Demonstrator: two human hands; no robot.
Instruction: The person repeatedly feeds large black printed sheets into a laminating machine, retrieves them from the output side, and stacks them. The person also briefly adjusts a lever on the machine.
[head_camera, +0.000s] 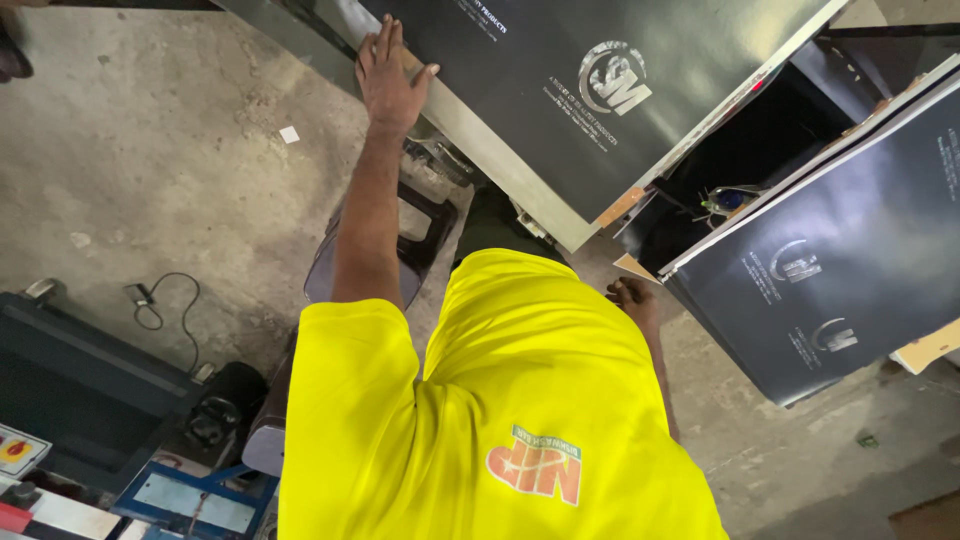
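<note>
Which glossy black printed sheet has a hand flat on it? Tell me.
The glossy black printed sheet at top centre: the left hand lies flat on its left edge. The similar sheet at right has none on top.

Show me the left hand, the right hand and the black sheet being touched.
left hand (390, 75), head view, back of the hand.
right hand (632, 297), head view, knuckles.
black sheet (560, 90), head view, glossy top face.
</note>
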